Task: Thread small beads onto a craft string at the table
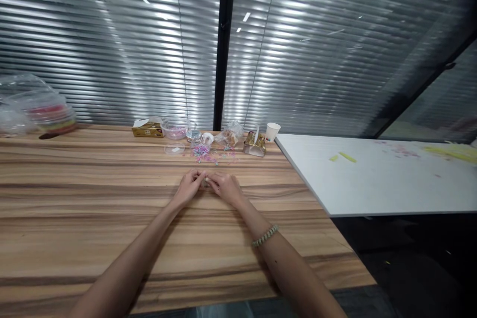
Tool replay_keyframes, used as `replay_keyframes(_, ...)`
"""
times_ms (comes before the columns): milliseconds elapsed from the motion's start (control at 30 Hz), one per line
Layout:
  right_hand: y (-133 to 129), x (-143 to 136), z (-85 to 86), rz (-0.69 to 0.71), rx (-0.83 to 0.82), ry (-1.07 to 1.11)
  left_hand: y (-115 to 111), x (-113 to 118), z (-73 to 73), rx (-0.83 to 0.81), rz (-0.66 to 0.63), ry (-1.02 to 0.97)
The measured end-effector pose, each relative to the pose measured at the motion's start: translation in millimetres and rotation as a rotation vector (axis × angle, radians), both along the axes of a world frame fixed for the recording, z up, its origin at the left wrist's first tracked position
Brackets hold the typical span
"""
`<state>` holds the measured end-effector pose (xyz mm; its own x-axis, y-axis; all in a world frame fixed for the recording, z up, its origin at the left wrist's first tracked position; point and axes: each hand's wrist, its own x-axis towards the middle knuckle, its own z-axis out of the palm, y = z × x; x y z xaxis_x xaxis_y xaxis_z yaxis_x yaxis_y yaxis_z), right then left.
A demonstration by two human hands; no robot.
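forearms stretching over the wooden table; left hand and right hand meeting fingertip to fingertip, pinching a tiny pale bead, working it close. beyond, lying within reach: scattered beads, clear bowl, paper cup.

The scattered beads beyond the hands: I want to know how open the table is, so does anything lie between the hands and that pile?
Nothing visible does. The left hand and right hand meet fingertip to fingertip on the wooden table; only bare wood separates them from the scattered beads.
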<state>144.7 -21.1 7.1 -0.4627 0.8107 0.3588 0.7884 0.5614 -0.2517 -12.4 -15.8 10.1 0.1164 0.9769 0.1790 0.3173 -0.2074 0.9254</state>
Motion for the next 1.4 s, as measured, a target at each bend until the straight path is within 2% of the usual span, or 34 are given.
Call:
replay_keyframes(400, -0.2, -0.5, 0.5, 0.020, 0.013, -0.009, 1.2, 0.7, -0.8, -0.024, -0.001, -0.062)
replay_keyframes(667, 2.1, -1.3, -4.0, -0.027, 0.046, 0.096, -4.7, 6.9, 6.5, -0.178, -0.011, -0.362)
replay_keyframes(967, 5.2, -0.4, -10.5, -0.027, 0.066, 0.077, -6.0, 6.4, 9.3, -0.156, -0.125, -0.315)
replay_keyframes(1100, 5.8, -0.4, -11.7, -0.017, 0.076, 0.076, -5.0, 5.3, 7.2, -0.131, -0.137, -0.286)
replay_keyframes(1400, 5.7, -0.7, -7.6, -0.012, 0.120, 0.060, -3.0, 9.5, 6.4, -0.176, 0.002, -0.386)
